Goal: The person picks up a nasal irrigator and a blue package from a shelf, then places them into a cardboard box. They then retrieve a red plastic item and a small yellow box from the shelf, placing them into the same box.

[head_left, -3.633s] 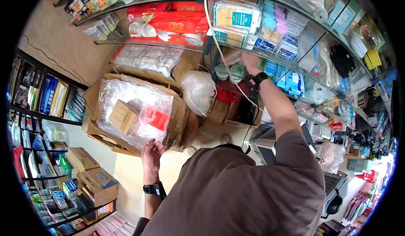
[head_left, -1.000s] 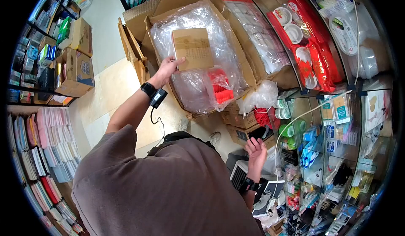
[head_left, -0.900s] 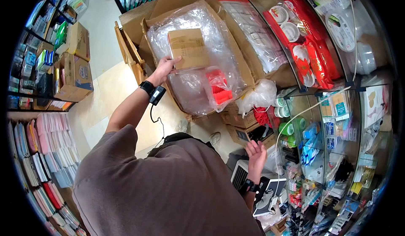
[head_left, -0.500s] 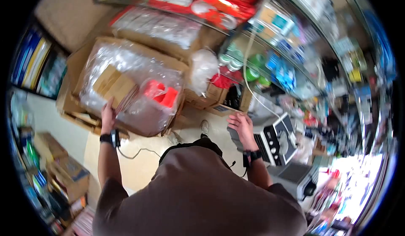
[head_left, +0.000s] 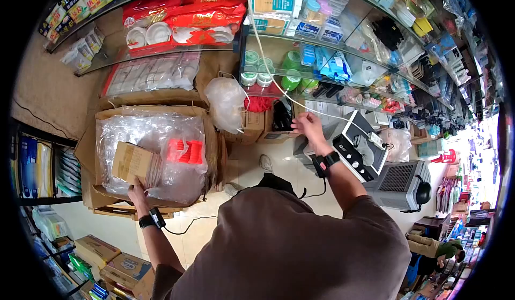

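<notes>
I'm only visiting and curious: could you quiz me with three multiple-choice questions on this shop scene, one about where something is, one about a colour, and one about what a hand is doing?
1. Where does the small cardboard box lie?
A. on the floor
B. on the clear plastic in the big carton
C. on a glass shelf

2. What colour is the pack wrapped in plastic beside that box?
A. blue
B. green
C. red

3. What is the left hand doing?
A. touching the box's lower edge
B. hanging free at the person's side
C. holding a cup

Answers:
1 B: the box rests on top of the plastic that fills the carton.
2 C: it shows red through the plastic.
3 A: its fingers reach up to the box's edge.
</notes>
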Motion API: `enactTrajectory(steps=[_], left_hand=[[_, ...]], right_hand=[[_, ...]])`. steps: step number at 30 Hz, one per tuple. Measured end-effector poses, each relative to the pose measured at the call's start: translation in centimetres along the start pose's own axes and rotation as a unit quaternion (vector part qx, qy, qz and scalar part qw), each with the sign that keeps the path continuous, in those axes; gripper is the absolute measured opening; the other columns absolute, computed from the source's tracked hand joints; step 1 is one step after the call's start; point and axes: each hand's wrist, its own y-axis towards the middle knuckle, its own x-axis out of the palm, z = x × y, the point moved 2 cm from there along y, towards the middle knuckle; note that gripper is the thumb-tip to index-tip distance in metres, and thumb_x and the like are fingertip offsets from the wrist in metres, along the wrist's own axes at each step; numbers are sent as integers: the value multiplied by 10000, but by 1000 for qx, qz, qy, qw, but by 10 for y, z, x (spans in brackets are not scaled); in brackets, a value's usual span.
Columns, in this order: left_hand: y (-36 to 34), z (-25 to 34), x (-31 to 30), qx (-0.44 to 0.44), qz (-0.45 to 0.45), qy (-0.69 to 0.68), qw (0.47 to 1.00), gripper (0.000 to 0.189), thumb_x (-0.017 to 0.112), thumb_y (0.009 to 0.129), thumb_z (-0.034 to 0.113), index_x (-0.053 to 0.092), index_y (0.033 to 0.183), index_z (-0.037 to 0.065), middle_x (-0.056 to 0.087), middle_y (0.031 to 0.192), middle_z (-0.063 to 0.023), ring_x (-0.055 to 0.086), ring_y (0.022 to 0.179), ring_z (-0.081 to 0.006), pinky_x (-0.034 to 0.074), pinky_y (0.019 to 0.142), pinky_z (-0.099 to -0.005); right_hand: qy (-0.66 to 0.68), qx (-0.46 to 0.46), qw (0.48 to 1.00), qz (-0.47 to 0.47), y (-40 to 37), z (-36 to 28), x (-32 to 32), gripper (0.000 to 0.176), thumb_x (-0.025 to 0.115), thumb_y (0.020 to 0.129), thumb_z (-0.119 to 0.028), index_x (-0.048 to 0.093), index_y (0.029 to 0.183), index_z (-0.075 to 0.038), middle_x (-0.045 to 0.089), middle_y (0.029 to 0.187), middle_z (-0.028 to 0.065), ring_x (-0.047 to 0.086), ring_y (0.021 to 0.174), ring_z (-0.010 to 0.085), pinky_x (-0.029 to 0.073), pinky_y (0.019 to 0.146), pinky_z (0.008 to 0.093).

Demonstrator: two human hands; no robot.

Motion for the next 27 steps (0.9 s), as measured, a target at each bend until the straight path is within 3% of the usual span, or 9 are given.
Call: enactTrajectory(steps=[2,5,9,11,13,15,19,21,27], left_hand=[[-11,7,0,-17,0,-1,1000,531,633,974,477,631,937,-52,648,840,-119,616,690,-204,521,516,-345],[37,-38,-1,61,2,41,997,559,594,1001,447,633,1055,-108,663,917,-158,641,772,-255,549,545,-368],[17,-19,-4,52,31,14,998,582,569,1012,410,594,1210,-137,693,1058,-226,653,880,-297,520,859,-391],[-4,1,-5,89,41,48,994,665,577,1003,393,462,1416,-115,574,1372,-274,594,1197,-357,443,1026,-411],[-37,28,3,96,47,45,993,712,589,999,393,400,1474,-102,512,1450,-281,515,1322,-352,402,1079,-415],[-62,38,18,88,53,-48,994,650,611,1003,360,441,1461,-68,518,1462,-224,531,1311,-307,445,1044,-393],[-135,80,55,35,-92,-177,979,431,591,1024,290,580,1346,2,669,1275,-132,659,1118,-211,522,898,-325],[-170,98,75,29,-139,-210,967,356,578,1034,255,622,1290,11,732,1116,-101,703,986,-197,545,860,-311],[-228,106,119,35,-200,-191,960,313,565,1044,240,639,1248,14,732,1092,-89,688,959,-161,519,858,-286]], right_hand=[[-2,-3,1000,2,21,-11,-4,186,582,979,-124,595,1112,5,702,989,126,725,807,205,586,672,304],[-20,-20,1000,-3,52,-29,-8,183,587,973,-111,594,1107,12,701,977,122,724,783,203,585,650,297],[-48,-53,997,-26,92,-42,-12,179,587,968,-103,596,1099,18,698,964,114,720,769,184,582,631,294],[-82,-63,994,-44,112,-48,-15,175,592,965,-99,595,1104,8,702,957,104,720,778,181,571,627,290],[-118,-78,988,-57,133,-54,-17,193,608,963,-106,590,1117,10,709,951,105,727,797,191,566,639,294],[-172,-111,977,-63,159,-59,-22,182,618,947,-98,597,1089,15,701,919,101,716,760,180,560,614,293],[-225,-174,956,-68,214,-68,-33,174,647,913,-101,622,1025,30,703,849,112,709,715,185,568,609,315],[-333,-253,907,-46,256,-65,-44,263,684,868,-150,643,1057,27,724,893,167,731,787,267,583,706,355],[-615,-362,701,-13,279,-119,-15,370,726,819,-239,668,1118,-27,721,1030,224,689,952,425,562,849,459]])
